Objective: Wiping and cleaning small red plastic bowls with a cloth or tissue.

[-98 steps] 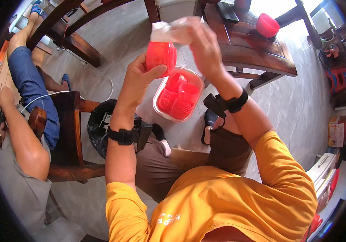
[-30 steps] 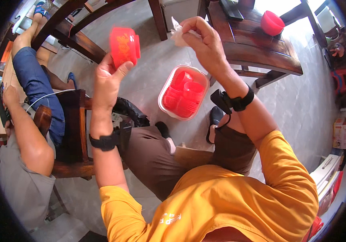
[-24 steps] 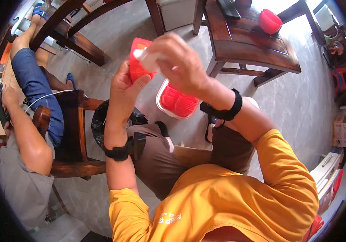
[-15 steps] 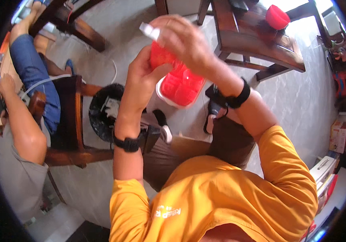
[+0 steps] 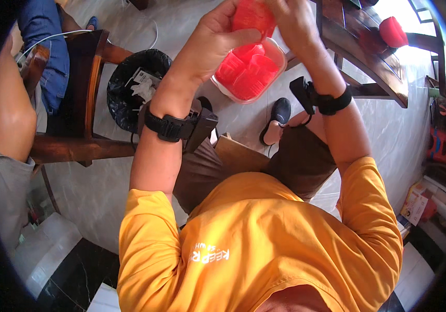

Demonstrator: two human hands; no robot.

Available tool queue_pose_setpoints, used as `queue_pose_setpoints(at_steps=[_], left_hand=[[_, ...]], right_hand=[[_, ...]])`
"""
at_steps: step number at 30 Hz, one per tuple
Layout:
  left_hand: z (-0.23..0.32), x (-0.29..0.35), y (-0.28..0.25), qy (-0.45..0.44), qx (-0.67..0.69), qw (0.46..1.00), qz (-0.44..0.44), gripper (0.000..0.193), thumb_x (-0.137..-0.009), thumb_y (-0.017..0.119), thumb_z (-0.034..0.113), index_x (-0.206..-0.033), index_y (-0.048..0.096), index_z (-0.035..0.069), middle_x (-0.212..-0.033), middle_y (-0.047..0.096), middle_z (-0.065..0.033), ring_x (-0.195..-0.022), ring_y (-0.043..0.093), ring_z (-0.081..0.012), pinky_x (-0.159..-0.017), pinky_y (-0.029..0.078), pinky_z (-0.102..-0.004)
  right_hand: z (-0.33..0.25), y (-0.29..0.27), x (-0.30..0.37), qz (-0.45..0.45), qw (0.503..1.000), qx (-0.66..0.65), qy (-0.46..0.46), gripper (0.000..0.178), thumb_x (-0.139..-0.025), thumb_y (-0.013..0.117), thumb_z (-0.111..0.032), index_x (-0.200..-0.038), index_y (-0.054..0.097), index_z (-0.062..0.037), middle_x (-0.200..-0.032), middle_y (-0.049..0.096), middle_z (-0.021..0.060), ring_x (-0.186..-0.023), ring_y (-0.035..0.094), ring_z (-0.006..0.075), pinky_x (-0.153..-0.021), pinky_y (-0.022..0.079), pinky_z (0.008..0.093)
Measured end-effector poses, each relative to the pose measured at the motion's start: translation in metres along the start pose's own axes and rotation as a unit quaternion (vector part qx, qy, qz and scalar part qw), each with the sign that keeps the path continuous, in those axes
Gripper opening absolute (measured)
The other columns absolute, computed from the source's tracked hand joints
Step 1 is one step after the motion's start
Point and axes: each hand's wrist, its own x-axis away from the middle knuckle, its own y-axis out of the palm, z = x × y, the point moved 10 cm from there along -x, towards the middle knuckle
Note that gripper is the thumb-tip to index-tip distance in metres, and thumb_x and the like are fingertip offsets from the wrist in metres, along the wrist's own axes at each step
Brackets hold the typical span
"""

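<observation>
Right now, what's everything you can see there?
Held bowl: one, red, top centre
Tub: one, white, on the floor
Stacked bowls: several, red, inside the tub
Right chair: one, brown, upper right
Resting bowl: one, red, on that chair
Left chair: one, dark brown, left
Bin: one, black, beside that chair
Litter: some, white, inside the bin
Cable: one, white, upper left
Neighbour's trousers: blue, upper left
Box: one, pale, far right
Shirt: one, orange, lower centre
Wrist straps: two, black, on the forearms
Left hand: one, bare, gripping the held bowl
Right hand: one, bare, beside that bowl
</observation>
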Motion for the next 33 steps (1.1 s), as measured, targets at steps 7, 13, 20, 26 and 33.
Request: queue_pose_setpoints(at_steps=[7,13,20,26,33], left_hand=[[0.014,0.002,0.026,0.032,-0.152,0.986,-0.055,0.048,-0.087,0.067,0.011,-0.132,0.049,0.007,-0.121,0.061,-0.0081,-0.114,0.057,-0.0163,-0.097,0.049,-0.0322],[0.047,0.004,0.049,-0.034,-0.057,0.994,-0.088,0.047,-0.091,0.059,0.013,-0.135,0.043,0.004,-0.123,0.055,-0.0124,-0.117,0.053,-0.0226,-0.103,0.042,-0.0386],[0.030,0.001,0.041,-0.032,0.025,0.995,-0.089,0.039,-0.090,0.062,0.012,-0.127,0.051,0.006,-0.113,0.059,-0.0078,-0.106,0.057,-0.0170,-0.095,0.047,-0.0323],[0.026,0.000,0.044,-0.011,0.015,0.991,-0.132,0.041,-0.088,0.064,0.011,-0.127,0.051,0.007,-0.111,0.059,-0.0065,-0.107,0.056,-0.0169,-0.094,0.047,-0.0309],[0.030,0.002,0.037,-0.028,0.058,0.996,-0.068,0.042,-0.089,0.062,0.012,-0.129,0.050,0.007,-0.117,0.058,-0.0080,-0.110,0.056,-0.0190,-0.098,0.047,-0.0323]], right_hand=[[0.029,-0.009,0.001,-0.002,0.983,-0.171,0.061,0.040,-0.102,0.043,-0.028,-0.121,0.057,0.0045,-0.105,0.064,0.0078,-0.094,0.059,0.0167,-0.088,0.046,0.0295],[0.012,0.007,0.005,0.026,0.998,-0.061,0.001,0.042,-0.100,0.045,-0.031,-0.119,0.062,0.0020,-0.105,0.066,0.0122,-0.093,0.062,0.0196,-0.079,0.051,0.0296],[-0.022,0.005,0.007,-0.006,0.987,0.097,-0.131,0.040,-0.098,0.046,-0.030,-0.114,0.064,0.0020,-0.100,0.067,0.0137,-0.086,0.065,0.0183,-0.077,0.053,0.0310],[0.029,-0.022,0.012,0.089,0.991,-0.082,0.053,0.047,-0.099,0.049,-0.035,-0.129,0.051,0.0014,-0.119,0.058,0.0139,-0.108,0.057,0.0204,-0.091,0.049,0.0301],[-0.020,0.006,0.010,0.027,0.983,0.092,-0.158,0.036,-0.098,0.047,-0.026,-0.118,0.063,-0.0012,-0.095,0.068,0.0131,-0.077,0.066,0.0178,-0.070,0.056,0.0277]])
